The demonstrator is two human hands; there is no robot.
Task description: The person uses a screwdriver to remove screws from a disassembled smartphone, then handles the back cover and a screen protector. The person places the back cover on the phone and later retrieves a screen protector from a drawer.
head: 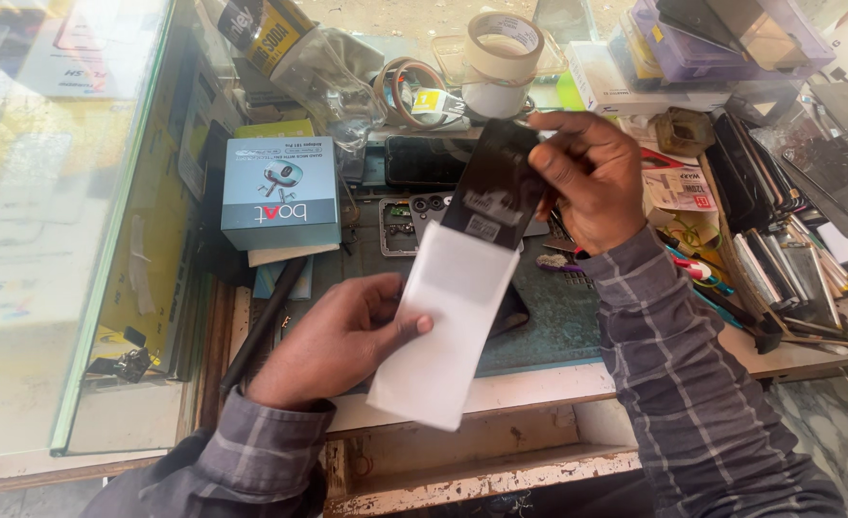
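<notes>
The left hand [333,341] grips a white sleeve [448,331] by its left edge, thumb laid over the front and fingers behind, holding it tilted above the near edge of the bench [539,384]. The right hand [587,173] pinches the far right corner of a black panel [496,187], whose near end sits inside the open top of the sleeve, so panel and sleeve form one slanted strip between the two hands, over a green mat [563,317]. Under the strip lies an opened phone [410,221] with its camera rings showing, and a dark phone [424,158] lies just beyond it. A grey-blue box [280,192] stands to the left, near the glass case [59,221]. A tape roll [503,53] stands far behind the panel, and flat screens [779,259] are stacked at the right
</notes>
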